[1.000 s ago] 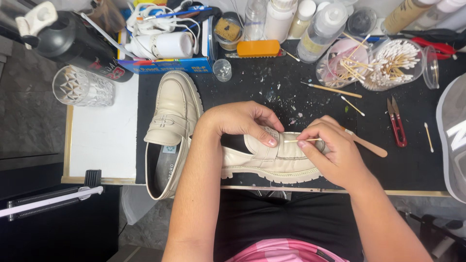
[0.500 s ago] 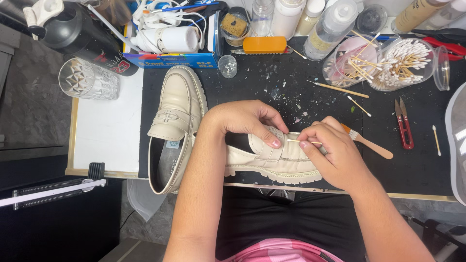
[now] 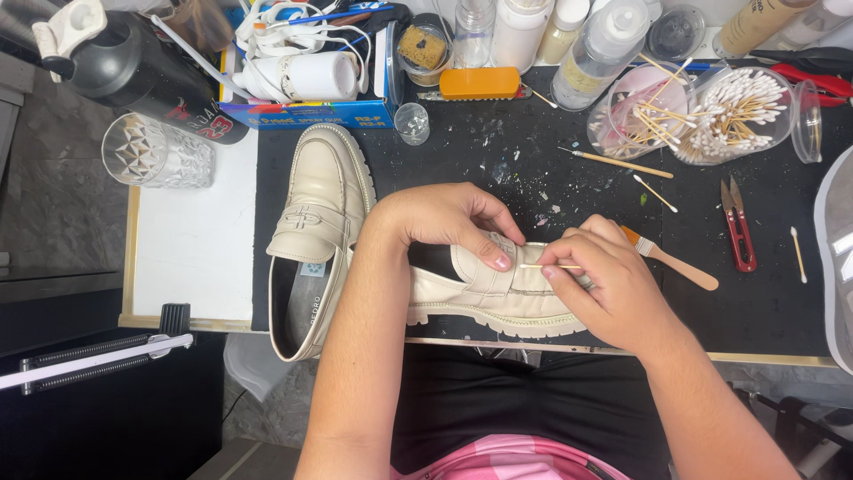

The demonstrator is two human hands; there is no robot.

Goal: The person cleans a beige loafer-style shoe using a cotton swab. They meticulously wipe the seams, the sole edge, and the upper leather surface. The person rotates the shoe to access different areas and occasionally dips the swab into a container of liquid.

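Observation:
A cream loafer [image 3: 498, 298] lies on its side on the black mat [image 3: 533, 178] near the table's front edge. My left hand [image 3: 444, 218] presses down on its upper, the thumb on the strap. My right hand [image 3: 600, 280] pinches a thin cotton swab [image 3: 544, 266] whose tip touches the strap beside that thumb. The second cream loafer [image 3: 315, 236] sits sole down to the left, its opening toward me.
A small paintbrush [image 3: 671, 259] and red snips [image 3: 737, 227] lie right of my hand. Jars of cotton swabs [image 3: 733, 111], bottles [image 3: 600, 49], an orange brush [image 3: 480, 83], a blue box [image 3: 302, 111], a cut-glass tumbler [image 3: 155, 153] and a black bottle [image 3: 147, 76] line the back.
My right hand has shifted the swab slightly left along the strap. My left hand keeps its hold, the thumb closer to the swab tip.

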